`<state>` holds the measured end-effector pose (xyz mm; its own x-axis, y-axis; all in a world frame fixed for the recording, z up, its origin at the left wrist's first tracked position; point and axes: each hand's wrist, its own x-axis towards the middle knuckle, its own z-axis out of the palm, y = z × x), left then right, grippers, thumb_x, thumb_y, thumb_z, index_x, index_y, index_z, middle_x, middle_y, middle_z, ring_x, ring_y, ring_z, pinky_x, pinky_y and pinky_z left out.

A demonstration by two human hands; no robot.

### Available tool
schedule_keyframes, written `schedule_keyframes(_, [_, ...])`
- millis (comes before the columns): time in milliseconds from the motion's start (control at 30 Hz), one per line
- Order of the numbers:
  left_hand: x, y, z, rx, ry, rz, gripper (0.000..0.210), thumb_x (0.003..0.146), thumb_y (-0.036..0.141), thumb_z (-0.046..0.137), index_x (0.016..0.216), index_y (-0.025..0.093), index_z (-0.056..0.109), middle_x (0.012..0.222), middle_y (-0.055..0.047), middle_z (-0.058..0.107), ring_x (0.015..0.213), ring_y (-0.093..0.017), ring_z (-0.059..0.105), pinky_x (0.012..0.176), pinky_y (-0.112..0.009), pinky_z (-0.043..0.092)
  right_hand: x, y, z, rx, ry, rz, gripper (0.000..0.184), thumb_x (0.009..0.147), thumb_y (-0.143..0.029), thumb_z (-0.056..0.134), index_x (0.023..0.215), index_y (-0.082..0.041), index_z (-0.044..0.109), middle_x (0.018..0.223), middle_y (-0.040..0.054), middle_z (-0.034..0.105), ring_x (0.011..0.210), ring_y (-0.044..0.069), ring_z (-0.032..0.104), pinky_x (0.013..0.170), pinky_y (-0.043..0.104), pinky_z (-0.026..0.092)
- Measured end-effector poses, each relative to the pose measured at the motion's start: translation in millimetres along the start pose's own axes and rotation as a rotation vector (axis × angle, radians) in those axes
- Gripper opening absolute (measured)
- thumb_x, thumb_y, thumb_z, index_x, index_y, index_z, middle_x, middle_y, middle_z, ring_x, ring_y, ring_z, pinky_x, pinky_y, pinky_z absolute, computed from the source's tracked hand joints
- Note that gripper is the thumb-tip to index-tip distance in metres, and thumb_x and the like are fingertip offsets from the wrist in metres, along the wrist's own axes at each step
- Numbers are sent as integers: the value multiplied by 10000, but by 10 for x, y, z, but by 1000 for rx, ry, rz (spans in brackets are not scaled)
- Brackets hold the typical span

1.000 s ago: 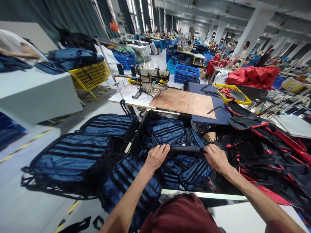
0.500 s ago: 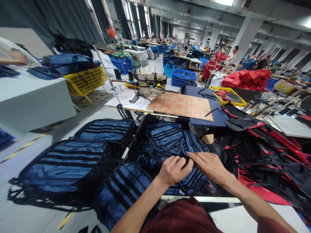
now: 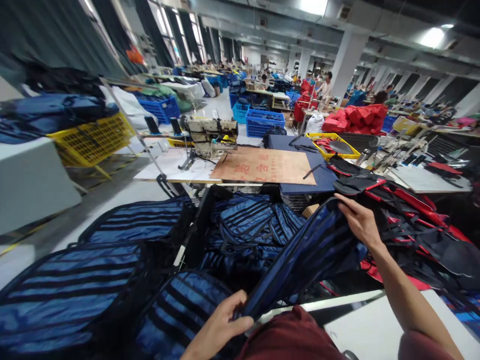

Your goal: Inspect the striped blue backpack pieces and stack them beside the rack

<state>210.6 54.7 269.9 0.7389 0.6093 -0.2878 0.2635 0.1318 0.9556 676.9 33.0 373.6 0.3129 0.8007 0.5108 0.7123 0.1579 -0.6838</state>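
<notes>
The left hand (image 3: pixel 222 324) and right hand (image 3: pixel 360 220) pinch a blue striped panel (image 3: pixel 311 242) slanting between them.

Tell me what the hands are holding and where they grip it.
A blue-and-black striped fabric piece: the right hand grips its raised upper end, the left hand its lower end.

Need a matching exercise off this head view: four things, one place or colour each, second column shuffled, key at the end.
Things
1. Left hand
2. Brown board
3. Right hand
4. Sewing machine

Place or colour
A. At the raised far end of the striped blue piece
B. Mostly cream
C. At that piece's near, lower end
D. Printed in red

Pairs: 1-C, 2-D, 3-A, 4-B
</notes>
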Motion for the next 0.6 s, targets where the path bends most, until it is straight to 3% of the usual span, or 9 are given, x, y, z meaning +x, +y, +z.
schedule_keyframes(100, [-41, -43, -64, -28, 125, 4, 588, 845, 805, 741, 1025, 245, 742, 994, -51, 759, 969, -278, 704, 908, -387, 580, 72, 153, -80, 73, 29, 118, 499, 1033, -573, 696, 1395, -242, 788, 1404, 104, 756, 1316, 324, 692, 1189, 503, 510])
schedule_keyframes(167, [40, -36, -198, 67, 347, 30, 565, 837, 792, 751, 1022, 258, 755, 982, -53, 770, 969, -287, 734, 877, -372, 597, 62, 181, -107, 109, -51, 166, 501, 1014, -584, 709, 1361, -231, 784, 1343, 104, 775, 1255, 310, 709, 1156, 491, 523])
schedule_keyframes(300, [246, 18, -613, 529, 905, 236, 392, 905, 669, 726, 952, 283, 783, 895, -35, 784, 792, -249, 743, 701, -317, 556, -60, 142, -174, 228, -353, 194, 453, 1020, -587, 702, 1266, -206, 706, 1120, 76, 766, 1033, 250, 716, 952, 390, 586])
schedule_keyframes(400, [301, 75, -788, 947, 1178, 494, 173, 1009, 414, 706, 1023, 278, 812, 862, -36, 796, 730, -219, 722, 647, -305, 487, -212, 78, -194, 186, -515, 141, 356, 1032, -532, 706, 1177, -211, 656, 1068, 40, 718, 965, 212, 669, 869, 326, 563])
schedule_keyframes(467, [306, 127, -728, 1146, 1248, 638, 112, 1001, 283, 742, 1081, 273, 819, 824, -30, 792, 692, -210, 706, 617, -309, 455, -350, -12, -107, 79, -593, 100, 323, 1024, -462, 750, 1230, -224, 677, 1099, 28, 727, 959, 206, 666, 869, 313, 547])
schedule_keyframes(500, [310, 159, -645, 1208, 1227, 711, 158, 995, 221, 748, 1123, 280, 818, 840, -27, 801, 690, -206, 709, 622, -313, 463, -431, -76, -16, 38, -623, 70, 319, 1025, -435, 769, 1266, -238, 698, 1132, 26, 741, 979, 208, 680, 889, 312, 543])
schedule_keyframes(600, [346, 283, -300, 1268, 1006, 949, 382, 997, 60, 679, 1242, 329, 799, 928, -25, 823, 786, -203, 769, 741, -326, 560, -706, -290, 408, 10, -639, -57, 289, 1081, -442, 758, 1318, -277, 751, 1190, 31, 779, 1058, 214, 730, 948, 294, 539])
